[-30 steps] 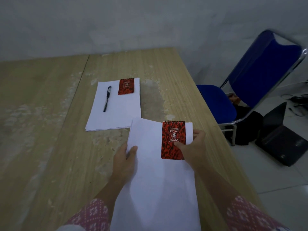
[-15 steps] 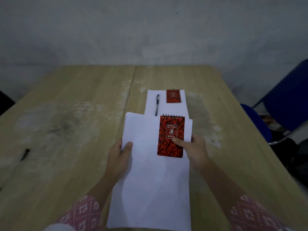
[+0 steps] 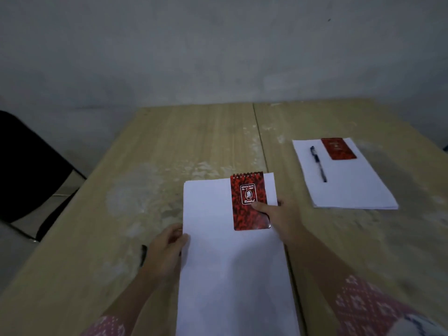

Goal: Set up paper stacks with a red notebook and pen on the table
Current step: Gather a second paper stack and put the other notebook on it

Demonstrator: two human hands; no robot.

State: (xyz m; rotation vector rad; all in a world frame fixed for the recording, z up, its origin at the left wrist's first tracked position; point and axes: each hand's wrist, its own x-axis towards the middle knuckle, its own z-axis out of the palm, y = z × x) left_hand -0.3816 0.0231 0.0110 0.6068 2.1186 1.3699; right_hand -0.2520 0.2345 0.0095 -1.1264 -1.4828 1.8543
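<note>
A white paper stack is held in front of me over the wooden table. My left hand grips its left edge. My right hand grips its right edge, with the thumb pressing a red spiral notebook onto the stack's top right corner. A dark pen lies on the table just left of my left hand, mostly hidden. At the right, a second paper stack lies flat with a red notebook and a dark pen on it.
A dark chair stands off the table's left edge. A grey wall runs behind the table. A seam splits the tabletop into two halves.
The held stack with its notebook has moved left, over the left half of the table. The finished stack now lies to my right. A dark chair has come into view at the left.
</note>
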